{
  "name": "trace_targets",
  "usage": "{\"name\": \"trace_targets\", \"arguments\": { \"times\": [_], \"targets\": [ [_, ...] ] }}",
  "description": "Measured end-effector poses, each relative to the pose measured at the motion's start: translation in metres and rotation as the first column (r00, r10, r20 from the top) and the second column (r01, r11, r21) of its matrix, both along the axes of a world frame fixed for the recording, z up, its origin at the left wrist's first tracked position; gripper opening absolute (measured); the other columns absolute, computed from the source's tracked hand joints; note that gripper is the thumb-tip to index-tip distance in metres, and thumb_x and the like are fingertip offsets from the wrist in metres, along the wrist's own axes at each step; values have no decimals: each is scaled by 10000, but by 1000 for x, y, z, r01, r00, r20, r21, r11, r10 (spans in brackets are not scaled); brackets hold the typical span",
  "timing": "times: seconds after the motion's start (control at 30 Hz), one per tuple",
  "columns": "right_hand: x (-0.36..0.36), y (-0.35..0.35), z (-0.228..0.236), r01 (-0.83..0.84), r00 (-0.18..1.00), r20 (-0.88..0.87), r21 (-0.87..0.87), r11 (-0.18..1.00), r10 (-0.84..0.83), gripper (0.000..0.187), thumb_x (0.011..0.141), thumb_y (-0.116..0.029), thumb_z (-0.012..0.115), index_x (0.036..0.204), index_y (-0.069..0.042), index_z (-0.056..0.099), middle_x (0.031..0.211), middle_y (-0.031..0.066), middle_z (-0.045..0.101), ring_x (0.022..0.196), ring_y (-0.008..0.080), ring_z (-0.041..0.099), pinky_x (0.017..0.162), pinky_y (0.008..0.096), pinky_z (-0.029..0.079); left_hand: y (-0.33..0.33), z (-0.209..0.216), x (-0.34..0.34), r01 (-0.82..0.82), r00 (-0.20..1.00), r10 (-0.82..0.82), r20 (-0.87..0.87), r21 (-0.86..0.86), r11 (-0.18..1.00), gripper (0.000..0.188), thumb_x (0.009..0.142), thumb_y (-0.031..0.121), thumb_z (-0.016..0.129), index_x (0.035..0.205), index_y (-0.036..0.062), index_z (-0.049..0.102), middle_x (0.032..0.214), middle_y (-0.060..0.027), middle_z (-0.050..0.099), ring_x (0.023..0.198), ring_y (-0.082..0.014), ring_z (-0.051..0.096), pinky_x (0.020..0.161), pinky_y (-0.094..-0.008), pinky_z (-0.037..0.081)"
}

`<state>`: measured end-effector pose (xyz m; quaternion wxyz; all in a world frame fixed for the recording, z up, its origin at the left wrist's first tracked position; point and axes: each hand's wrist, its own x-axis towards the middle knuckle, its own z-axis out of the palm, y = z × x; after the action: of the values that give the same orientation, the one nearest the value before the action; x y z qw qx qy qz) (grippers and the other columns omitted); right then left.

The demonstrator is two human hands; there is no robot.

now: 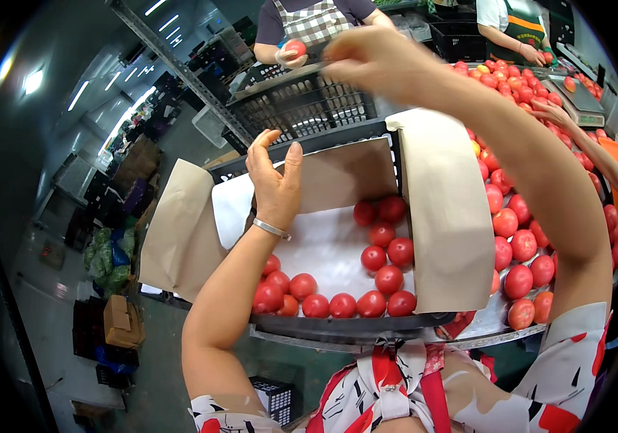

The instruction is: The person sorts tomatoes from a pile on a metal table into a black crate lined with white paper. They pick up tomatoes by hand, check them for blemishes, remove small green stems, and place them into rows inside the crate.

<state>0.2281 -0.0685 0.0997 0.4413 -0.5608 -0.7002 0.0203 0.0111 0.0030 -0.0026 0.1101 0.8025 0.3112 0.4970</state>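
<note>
In front of me stands a black plastic crate lined with brown paper that folds out over its sides. Red tomatoes lie inside along the near edge and the right side, on a pale sheet. My left hand, with a silver bracelet at the wrist, is raised over the crate's left part, thumb and fingers apart and nothing in it. My right hand is stretched out beyond the crate's far edge, over another black crate. Motion smears its fingers, and I cannot see whether it holds anything.
Many loose tomatoes cover the metal table on the right. Across from me a person in a checked apron holds a tomato in a gloved hand. Another person's hand reaches into the pile near a scale.
</note>
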Motion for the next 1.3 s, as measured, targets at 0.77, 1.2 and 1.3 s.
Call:
{"name": "trace_targets", "arguments": {
  "times": [0.77,1.2,1.3],
  "targets": [
    [-110,19,-102,-703,574,-728,-203,681,375,345,773,-300,690,857,20,593,798,83,605,751,142,562,677,274,465,13,6,-18,-106,967,167,-193,294,950,581,833,514,510,1157,33,489,1228,-170,450,1229,-347,333,1019,-459,211],
    [-115,21,-106,-762,419,-821,-85,642,389,360,785,-344,686,865,-6,592,791,38,581,744,106,525,691,246,437,12,12,-20,-157,959,233,-159,386,909,674,807,504,542,1265,35,386,1325,-189,339,1278,-372,241,1049,-486,149],
    [-112,24,-107,-767,507,-766,-192,612,395,448,774,-341,694,1017,10,555,910,79,592,861,142,540,783,274,436,11,14,-21,-242,894,387,-224,487,839,809,787,565,531,1347,45,265,1399,-211,211,1334,-378,100,1058,-525,58]
  ]
}}
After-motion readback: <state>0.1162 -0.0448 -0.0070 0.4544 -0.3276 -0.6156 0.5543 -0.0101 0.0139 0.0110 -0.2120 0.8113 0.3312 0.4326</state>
